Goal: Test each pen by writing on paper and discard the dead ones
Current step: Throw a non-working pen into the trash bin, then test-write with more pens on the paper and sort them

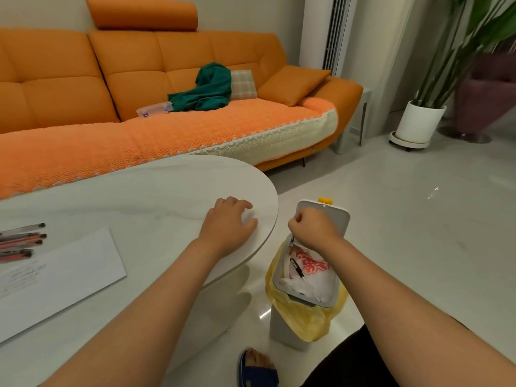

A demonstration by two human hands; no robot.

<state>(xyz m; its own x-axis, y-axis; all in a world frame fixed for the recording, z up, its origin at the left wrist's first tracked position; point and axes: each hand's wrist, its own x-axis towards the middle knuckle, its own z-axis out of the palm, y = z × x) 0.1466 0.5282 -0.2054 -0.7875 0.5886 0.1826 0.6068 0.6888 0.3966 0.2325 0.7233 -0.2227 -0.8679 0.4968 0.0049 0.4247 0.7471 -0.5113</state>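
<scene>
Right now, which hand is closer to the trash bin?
Right. The right hand is just above the open trash bin, gripping a pen over it. The left hand rests on the table near its edge, farther off to the side.

On the pale, marble-patterned bench (pixel 139 196) a white sheet of paper (pixel 64 272) lies at the left, scribbled near its left edge. Just beyond it a cluster of pens (pixel 22 241) lies side by side. The left grip (pixel 227 227) rests palm-down near the bench's rounded right end.
</scene>
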